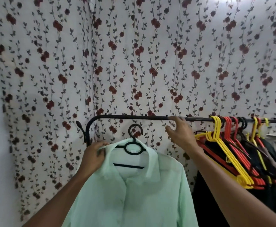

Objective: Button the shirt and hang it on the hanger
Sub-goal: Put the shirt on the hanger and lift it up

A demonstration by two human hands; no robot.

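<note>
Shirt [134, 194] shoulder apparently inside left hand [93, 154] grip.

Left hand [94, 153]: bare, no ring or glove to be seen.
Right hand [180, 133]: bare, fingers unadorned.
Forearms behind the fingers: both bare, no sleeve, watch or bracelet in view.

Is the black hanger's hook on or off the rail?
Off: the hook hangs below the rail, with curtain showing between them.

One mint shirt [134, 194], one black hanger [134, 143], one rail [134, 117], two hands, left [94, 154] and right [181, 135]
</note>
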